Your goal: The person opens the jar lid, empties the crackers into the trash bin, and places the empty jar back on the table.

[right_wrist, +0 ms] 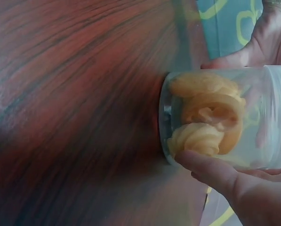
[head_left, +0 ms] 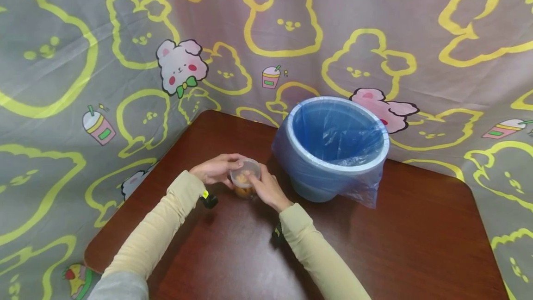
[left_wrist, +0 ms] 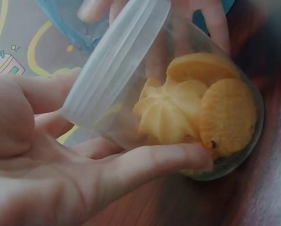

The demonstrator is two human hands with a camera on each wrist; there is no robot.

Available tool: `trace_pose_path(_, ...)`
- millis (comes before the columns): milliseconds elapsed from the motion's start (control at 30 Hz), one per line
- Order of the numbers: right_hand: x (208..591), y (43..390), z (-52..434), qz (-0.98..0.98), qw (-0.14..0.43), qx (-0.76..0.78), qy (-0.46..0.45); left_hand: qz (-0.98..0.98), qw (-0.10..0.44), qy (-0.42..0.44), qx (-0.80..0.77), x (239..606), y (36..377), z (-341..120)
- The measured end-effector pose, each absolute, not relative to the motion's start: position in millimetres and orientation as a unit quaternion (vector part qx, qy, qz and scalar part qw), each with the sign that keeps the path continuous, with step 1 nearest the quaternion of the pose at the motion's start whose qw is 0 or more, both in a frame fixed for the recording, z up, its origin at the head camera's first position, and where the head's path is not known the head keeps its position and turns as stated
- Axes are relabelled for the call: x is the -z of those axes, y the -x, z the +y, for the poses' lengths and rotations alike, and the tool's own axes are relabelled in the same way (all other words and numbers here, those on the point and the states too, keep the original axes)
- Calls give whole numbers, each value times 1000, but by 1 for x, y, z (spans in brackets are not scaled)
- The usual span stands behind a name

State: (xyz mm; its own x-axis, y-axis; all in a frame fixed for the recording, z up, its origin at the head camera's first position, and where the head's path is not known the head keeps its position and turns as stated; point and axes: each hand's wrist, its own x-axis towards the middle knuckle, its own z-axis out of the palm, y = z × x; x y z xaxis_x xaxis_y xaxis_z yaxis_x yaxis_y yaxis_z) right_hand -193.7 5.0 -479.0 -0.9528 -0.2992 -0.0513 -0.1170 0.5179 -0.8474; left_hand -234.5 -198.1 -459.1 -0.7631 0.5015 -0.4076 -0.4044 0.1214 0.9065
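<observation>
A clear round jar [head_left: 244, 192] with a frosted lid [left_wrist: 119, 61] is gripped between both hands near the middle of the table. Golden cookies [right_wrist: 208, 110], one of them ridged like a swirl, lie in its lower part. My left hand [head_left: 215, 169] holds the jar from the left, its thumb stretched along the wall in the left wrist view. From the other side, my right hand [head_left: 269, 190] holds it, with its thumb against the wall by the cookies in the right wrist view. The jar stands upright, its base close to the tabletop.
A blue bin [head_left: 315, 191] lined with a thin blue plastic bag stands on the brown wooden table [head_left: 416, 230], behind and right of the jar. A grey curtain [head_left: 225, 13] with yellow cartoon outlines hangs along the table's far and left edges.
</observation>
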Motion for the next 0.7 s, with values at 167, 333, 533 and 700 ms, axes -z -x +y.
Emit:
trace_pose_path(167, 479, 195, 11, 863, 98, 480, 125, 654, 344, -43, -673, 460, 234, -193)
trace_pose_path(333, 478, 194, 16, 853, 112, 496, 119, 649, 342, -34, -678, 460, 233, -187)
trace_pose_path(533, 479, 192, 22, 843, 122, 510, 118, 651, 343, -33, -677, 461, 231, -182)
trace_pose_path(700, 479, 190, 27, 827, 129, 534, 119, 652, 350, -36, -672, 459, 230, -178)
